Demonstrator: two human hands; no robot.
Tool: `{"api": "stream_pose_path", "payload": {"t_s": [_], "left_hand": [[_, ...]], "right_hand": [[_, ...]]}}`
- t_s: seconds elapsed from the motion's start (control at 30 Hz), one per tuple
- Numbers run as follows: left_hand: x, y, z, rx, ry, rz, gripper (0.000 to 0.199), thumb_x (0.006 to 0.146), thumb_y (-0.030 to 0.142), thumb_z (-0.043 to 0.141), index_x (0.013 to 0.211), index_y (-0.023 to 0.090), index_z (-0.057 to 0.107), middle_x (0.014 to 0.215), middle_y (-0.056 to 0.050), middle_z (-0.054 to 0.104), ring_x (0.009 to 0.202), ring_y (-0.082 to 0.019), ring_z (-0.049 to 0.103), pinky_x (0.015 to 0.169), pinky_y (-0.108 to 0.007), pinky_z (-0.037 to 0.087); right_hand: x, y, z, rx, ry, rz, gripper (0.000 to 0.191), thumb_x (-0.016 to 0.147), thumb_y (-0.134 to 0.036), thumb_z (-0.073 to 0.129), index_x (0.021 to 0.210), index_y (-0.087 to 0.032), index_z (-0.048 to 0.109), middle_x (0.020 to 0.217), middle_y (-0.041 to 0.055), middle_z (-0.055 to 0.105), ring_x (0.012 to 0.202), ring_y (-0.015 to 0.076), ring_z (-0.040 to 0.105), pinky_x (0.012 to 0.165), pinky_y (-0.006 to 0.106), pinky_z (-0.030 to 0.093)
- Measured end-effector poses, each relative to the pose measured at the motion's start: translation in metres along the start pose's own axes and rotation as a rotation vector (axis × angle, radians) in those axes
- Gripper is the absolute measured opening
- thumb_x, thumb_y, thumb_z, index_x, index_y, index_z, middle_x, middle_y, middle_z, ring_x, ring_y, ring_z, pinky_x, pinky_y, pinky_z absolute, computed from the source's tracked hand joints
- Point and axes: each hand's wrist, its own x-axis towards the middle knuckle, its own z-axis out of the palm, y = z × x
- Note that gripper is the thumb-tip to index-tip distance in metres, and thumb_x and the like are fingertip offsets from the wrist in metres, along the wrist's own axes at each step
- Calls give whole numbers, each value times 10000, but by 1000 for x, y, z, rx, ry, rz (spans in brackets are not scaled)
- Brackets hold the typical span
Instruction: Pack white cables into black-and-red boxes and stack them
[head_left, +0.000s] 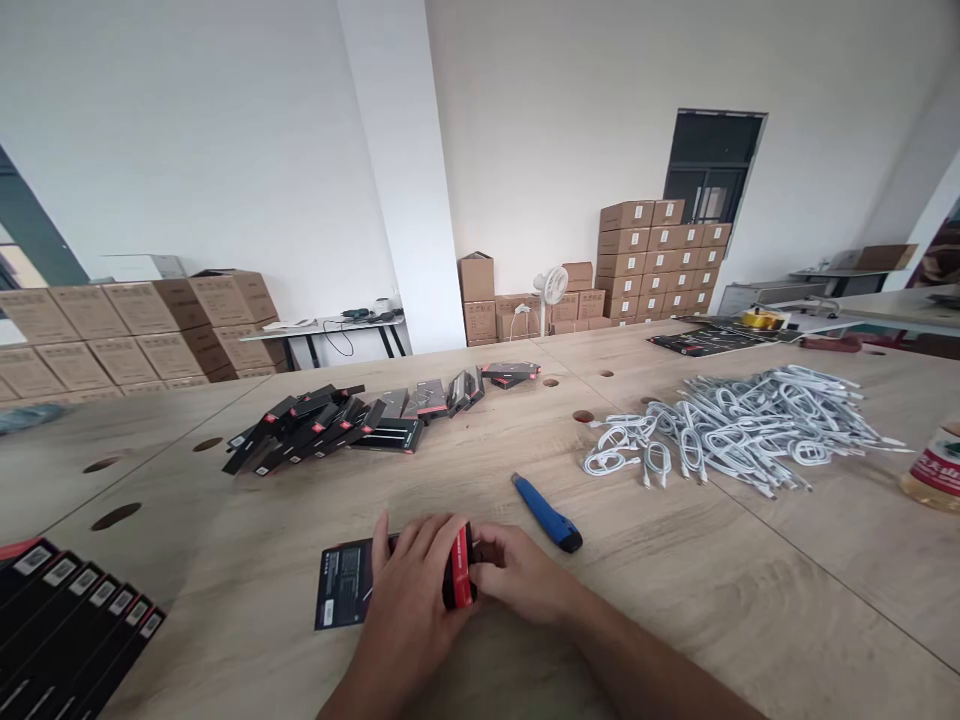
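My left hand is wrapped over a small black box with a red end, close to the table's front edge. At that box's right end, the fingers of my right hand are pinched together against it; whatever they may hold is hidden. Partly under my left hand lies a flat black printed card or box with a white label. Just beyond my right hand rests a blue utility knife, tilted across the wood.
Black boxes lie in a loose heap at the back left, and a row of labelled boxes fills the front left. White coiled cables spread over the right. A bottle stands at the right edge. Round holes pierce the tabletop.
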Motion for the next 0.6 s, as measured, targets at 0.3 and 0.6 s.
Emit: {"api": "stream_pose_path", "payload": {"t_s": [0.3, 0.6], "left_hand": [[-1, 3, 0, -9, -32, 20, 590, 770, 225, 701, 1323, 270, 500, 1310, -92, 664, 1211, -312, 580, 1185, -629, -19], [1, 6, 3, -45, -32, 46, 633, 746, 164, 647, 1342, 313, 489, 1320, -64, 661, 1239, -299, 567, 1192, -601, -77]], "right_hand": [[1, 4, 2, -5, 15, 13, 271, 678, -119, 583, 912, -194, 697, 888, -15, 714, 865, 185, 664, 791, 283, 515], [4, 4, 7, -96, 152, 6, 314, 596, -95, 520, 857, -201, 661, 818, -29, 674, 769, 166, 611, 695, 258, 474]]}}
